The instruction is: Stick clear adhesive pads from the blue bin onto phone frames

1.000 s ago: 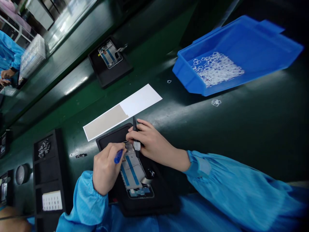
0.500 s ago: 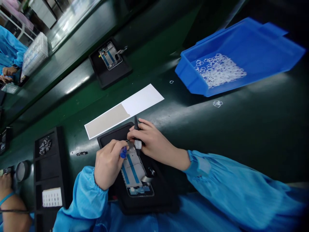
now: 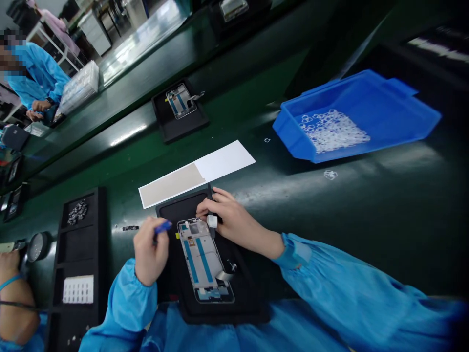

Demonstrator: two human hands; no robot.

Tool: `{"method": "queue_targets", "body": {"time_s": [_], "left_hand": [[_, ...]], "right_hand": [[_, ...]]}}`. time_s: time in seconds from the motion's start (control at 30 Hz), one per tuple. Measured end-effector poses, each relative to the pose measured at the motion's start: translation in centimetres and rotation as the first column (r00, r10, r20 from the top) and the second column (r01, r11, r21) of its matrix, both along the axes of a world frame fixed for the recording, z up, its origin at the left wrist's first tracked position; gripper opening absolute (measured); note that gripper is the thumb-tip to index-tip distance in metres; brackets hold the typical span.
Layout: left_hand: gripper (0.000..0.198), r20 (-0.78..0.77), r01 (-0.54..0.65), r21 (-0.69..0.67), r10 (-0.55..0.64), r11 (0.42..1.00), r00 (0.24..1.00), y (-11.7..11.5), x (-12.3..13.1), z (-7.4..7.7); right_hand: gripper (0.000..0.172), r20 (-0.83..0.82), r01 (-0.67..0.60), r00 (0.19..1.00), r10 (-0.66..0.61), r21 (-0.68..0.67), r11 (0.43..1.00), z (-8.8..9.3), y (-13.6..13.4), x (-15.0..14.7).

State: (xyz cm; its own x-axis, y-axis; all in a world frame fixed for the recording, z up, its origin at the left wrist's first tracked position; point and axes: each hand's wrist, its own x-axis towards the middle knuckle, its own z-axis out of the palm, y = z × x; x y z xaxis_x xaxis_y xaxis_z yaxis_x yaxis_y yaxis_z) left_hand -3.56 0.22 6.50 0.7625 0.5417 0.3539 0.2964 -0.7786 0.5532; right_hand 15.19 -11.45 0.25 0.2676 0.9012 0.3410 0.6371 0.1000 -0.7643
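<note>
A phone frame (image 3: 205, 266) with blue strips lies in a black tray (image 3: 249, 298) in front of me. My left hand (image 3: 151, 249) is raised left of the frame's upper end, closed round a blue tool (image 3: 163, 227). My right hand (image 3: 229, 217) rests by the frame's top right corner, its fingers pinching dark tweezers (image 3: 212, 230) that have a white wrap. The tweezers' tips are hidden. A silver flex piece (image 3: 224, 276) sticks out at the frame's right side.
Beyond the tray lies a white and beige card (image 3: 223, 161). A blue bin (image 3: 388, 112) of white rings stands at the right, a compartment tray (image 3: 98, 244) at the left. Another phone tray (image 3: 176, 129) sits further back. People work at the left.
My left hand has drawn back leftward from the phone frame with the blue tool, uncovering the frame's top. My right hand stays by the top right corner. The camera view has shifted.
</note>
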Motion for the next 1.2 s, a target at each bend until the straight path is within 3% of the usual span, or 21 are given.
{"method": "queue_targets", "body": {"time_s": [0.1,0.23,0.4,0.57,0.63,0.73,0.9,0.97,1.1,1.2], "left_hand": [[0.023,-0.275,0.181,0.218,-0.118,0.959,0.954,-1.1,-0.5,-1.4],[0.033,-0.422,0.283,0.416,-0.092,0.864,0.902,-1.8,-0.1,-2.8],[0.036,-0.507,0.365,0.487,-0.084,0.793,0.858,-1.6,0.4,-2.8],[0.035,-0.639,0.493,0.471,-0.103,0.732,0.763,-1.6,1.0,-1.6],[0.036,-0.687,0.522,0.432,-0.107,0.736,0.719,-1.4,1.2,-1.0],[0.035,-0.715,0.51,0.355,-0.124,0.783,0.688,-0.4,1.9,-0.5],[0.035,-0.573,0.361,0.382,-0.088,0.851,0.815,1.5,5.5,-0.9],[0.039,-0.559,0.328,0.379,-0.068,0.865,0.826,2.0,7.3,-1.4],[0.039,-0.637,0.336,0.321,-0.06,0.885,0.768,2.7,9.4,-2.4],[0.034,-0.663,0.343,0.293,-0.069,0.892,0.745,2.9,9.6,-2.5]], "right_hand": [[0.018,-0.057,-0.018,0.998,0.018,0.008,1.0,0.1,0.1,-0.1],[0.017,-0.199,0.115,0.975,-0.099,0.072,0.991,0.1,-0.3,0.1],[0.036,-0.458,0.385,0.827,-0.327,0.037,0.922,0.2,-0.9,1.1],[0.045,-0.628,0.438,0.671,-0.394,-0.093,0.894,0.3,-0.3,2.5],[0.041,-0.661,0.447,0.634,-0.4,-0.109,0.888,0.3,0.0,3.4],[0.037,-0.643,0.445,0.655,-0.398,-0.098,0.89,0.3,0.6,4.9],[0.035,-0.508,0.405,0.749,-0.426,-0.158,0.901,0.2,2.2,6.9],[0.031,-0.487,0.402,0.755,-0.439,-0.186,0.897,0.0,2.9,7.0],[0.026,-0.459,0.453,0.748,-0.479,-0.175,0.874,-0.4,3.7,6.8],[0.024,-0.373,0.462,0.789,-0.488,-0.163,0.872,-0.4,3.7,6.6]]}}
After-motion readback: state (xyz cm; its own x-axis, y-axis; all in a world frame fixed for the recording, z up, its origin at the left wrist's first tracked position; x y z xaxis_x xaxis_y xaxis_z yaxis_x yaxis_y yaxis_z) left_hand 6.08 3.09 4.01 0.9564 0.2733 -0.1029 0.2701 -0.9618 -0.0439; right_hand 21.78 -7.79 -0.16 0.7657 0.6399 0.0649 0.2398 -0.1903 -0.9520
